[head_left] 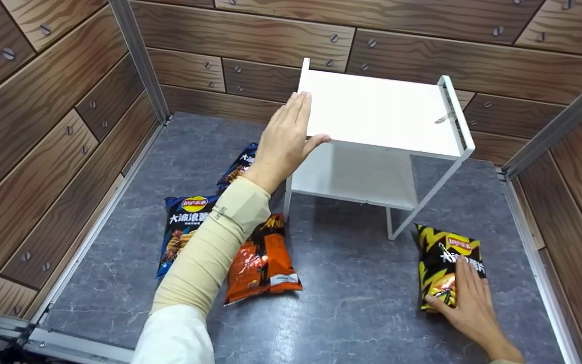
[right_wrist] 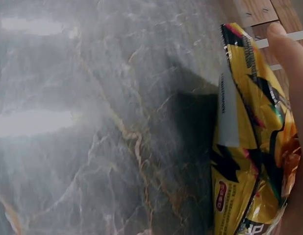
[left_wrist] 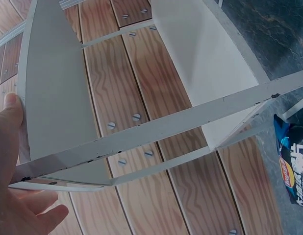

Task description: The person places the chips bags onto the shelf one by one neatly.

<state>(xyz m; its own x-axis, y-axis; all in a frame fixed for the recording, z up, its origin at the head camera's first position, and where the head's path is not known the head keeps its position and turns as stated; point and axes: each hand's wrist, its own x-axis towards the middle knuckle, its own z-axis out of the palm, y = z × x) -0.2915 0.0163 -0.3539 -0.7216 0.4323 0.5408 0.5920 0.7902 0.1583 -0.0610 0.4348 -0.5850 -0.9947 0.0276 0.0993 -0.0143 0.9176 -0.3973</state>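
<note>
In the head view, my left hand (head_left: 283,139) rests on the left front corner of a white two-tier side table (head_left: 377,111). Its fingers lie straight along the side rail, with the thumb spread over the front edge. From the left wrist, the thumb shows at the panel edge and fingertips (left_wrist: 51,215) appear beyond the white frame (left_wrist: 156,122). To the right of the table, my right hand (head_left: 473,303) lies over a yellow-and-black bag of chips (head_left: 432,268), fingers extended and thumb at its lower edge. The right wrist view shows that bag's printed side (right_wrist: 239,161).
An orange chip bag (head_left: 265,263) lies on the grey marbled floor (head_left: 341,298) left of the table. Two dark blue chip bags, one nearer (head_left: 180,230) and one farther (head_left: 235,167), are partly behind my left arm. Wood-patterned walls (head_left: 210,30) enclose the floor.
</note>
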